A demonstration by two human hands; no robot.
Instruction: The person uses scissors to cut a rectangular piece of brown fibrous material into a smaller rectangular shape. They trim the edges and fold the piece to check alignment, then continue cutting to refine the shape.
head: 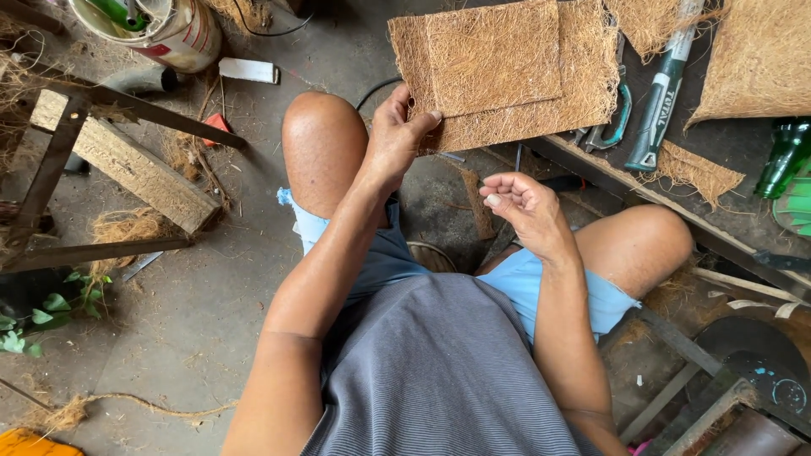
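head view looks down on a seated person in a grey striped shirt and light blue shorts. the coir mat (507,76), a brown fibrous sheet with a smaller piece of the same stuff lying on top of it, sits at the near edge of the desk (718,143), just above the knees. the left hand (397,135) is closed on the mat's lower left corner, thumb pressed on the top face and fingers curled under. the right hand (524,203) holds nothing that can be made out; it hangs just below the mat, palm up, fingers loosely bent with thumb and forefinger tips close together, apart from the mat.

on the desk to the right of the mat lie a pair of teal-handled pliers (612,122) and a green and black handled tool (663,93), its head out of the picture. beyond them is another large coir sheet (756,59), and a small scrap of coir (697,173) lies near the desk edge. a green glass bottle (786,156) stands at the far right.

on the concrete floor (211,321) to the left is a rough wooden and metal frame (118,160) with loose fibre caught on it. a white bucket (173,29) stands at the top left, with a small white box (249,70) beside it. a length of frayed rope (127,405) trails across the lower left, near some green leaves (42,317).
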